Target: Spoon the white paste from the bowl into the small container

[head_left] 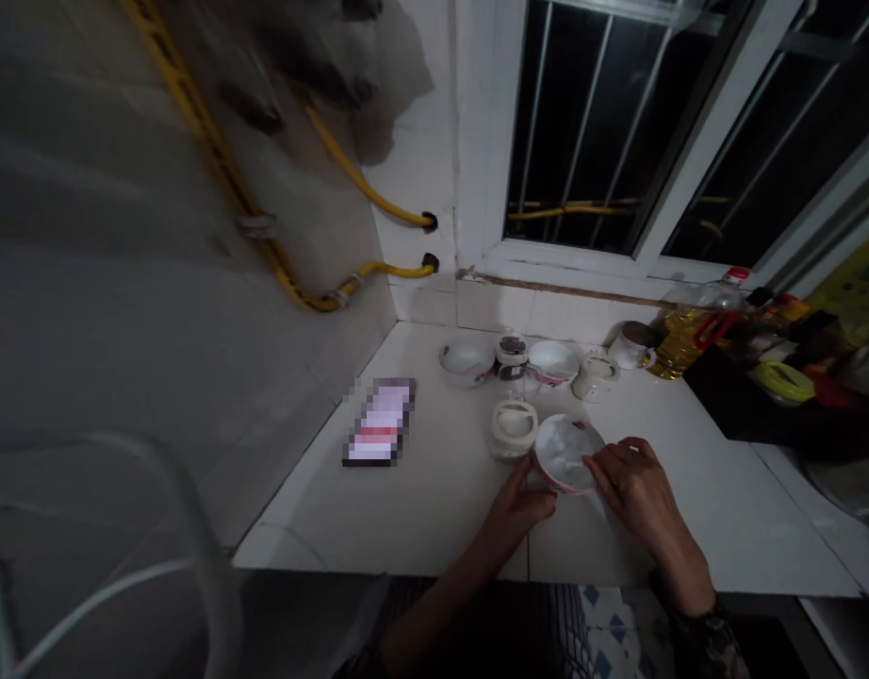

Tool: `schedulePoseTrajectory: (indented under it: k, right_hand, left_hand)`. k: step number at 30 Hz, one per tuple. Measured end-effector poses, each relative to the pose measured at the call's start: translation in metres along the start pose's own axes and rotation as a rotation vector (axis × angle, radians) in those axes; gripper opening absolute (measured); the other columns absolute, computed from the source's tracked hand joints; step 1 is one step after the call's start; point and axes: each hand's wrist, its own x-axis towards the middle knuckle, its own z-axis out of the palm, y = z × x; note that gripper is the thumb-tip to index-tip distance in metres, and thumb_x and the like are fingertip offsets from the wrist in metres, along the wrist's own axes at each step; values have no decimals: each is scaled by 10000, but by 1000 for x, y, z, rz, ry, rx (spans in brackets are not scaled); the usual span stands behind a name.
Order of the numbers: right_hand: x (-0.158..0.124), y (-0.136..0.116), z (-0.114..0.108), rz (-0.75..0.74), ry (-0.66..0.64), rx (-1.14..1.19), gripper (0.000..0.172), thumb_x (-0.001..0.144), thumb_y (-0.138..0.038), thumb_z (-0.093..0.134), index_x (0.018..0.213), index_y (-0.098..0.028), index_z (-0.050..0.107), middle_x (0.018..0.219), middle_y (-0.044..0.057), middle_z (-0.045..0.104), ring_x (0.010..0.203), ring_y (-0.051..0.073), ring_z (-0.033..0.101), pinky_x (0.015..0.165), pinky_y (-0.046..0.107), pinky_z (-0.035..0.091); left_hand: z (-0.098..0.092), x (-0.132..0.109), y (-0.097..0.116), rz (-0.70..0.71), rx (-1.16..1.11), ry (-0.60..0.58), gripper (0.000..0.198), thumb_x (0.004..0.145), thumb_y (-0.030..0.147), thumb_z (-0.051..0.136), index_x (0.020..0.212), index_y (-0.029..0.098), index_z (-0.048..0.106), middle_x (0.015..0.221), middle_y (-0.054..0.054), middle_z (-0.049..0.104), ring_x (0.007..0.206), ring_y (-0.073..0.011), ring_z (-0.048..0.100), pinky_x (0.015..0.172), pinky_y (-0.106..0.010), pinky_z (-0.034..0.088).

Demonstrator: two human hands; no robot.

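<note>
A white bowl (560,428) with a red-patterned outside stands on the white tiled counter, with whitish stuff inside. My left hand (520,509) grips its left side, thumb at the front and fingers around the wall. Over the right rim, my right hand (636,486) is closed in a pinch, fingertips dipping into the bowl. Something pale and thin seems to be in that pinch, too dim to name. Just left of the bowl is a square jar (514,429) with a pale rim.
Farther back stand two more bowls (467,362), a dark-lidded jar (512,356), a clear jar (596,375) and a mug (632,345). An oil bottle (679,339) and a black box (731,396) are at the right. A lit phone (382,422) lies at the left.
</note>
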Motion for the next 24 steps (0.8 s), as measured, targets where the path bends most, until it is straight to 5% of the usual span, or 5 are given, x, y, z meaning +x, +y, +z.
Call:
schedulePoseTrajectory:
  k: [4,7,17,24]
  right_hand:
    - [-12,6,7,144,116,-48,373,1026,-333,415,777,-186,649,747,53,700,672,180,624,758,342,413]
    - [-24,10,20,281,197,-35,378,1022,-373,402,868,-176,685,930,106,741,739,205,659,706,340,446]
    - [-41,10,30,672,127,320,593,941,-645,371,974,-175,731,945,112,776,750,233,724,658,315,549]
    - [-50,5,24,751,162,297,626,911,-694,382,934,-175,732,849,110,774,580,205,697,571,291,549]
  left_hand:
    - [10,3,7,15,-51,-24,965,675,462,828,1496,259,363,1233,-100,639,1010,-244,657,894,-388,544]
    - [18,5,7,5,-30,24,1003,654,457,835,1503,252,344,1142,-87,656,913,-204,660,841,-347,542]
    - [33,10,10,23,-17,149,894,711,472,795,1473,247,386,1415,-135,455,898,-161,643,779,-305,570]
    - [32,23,9,-1,171,76,673,814,439,677,1402,185,470,1106,-95,544,709,-120,634,618,-278,581]
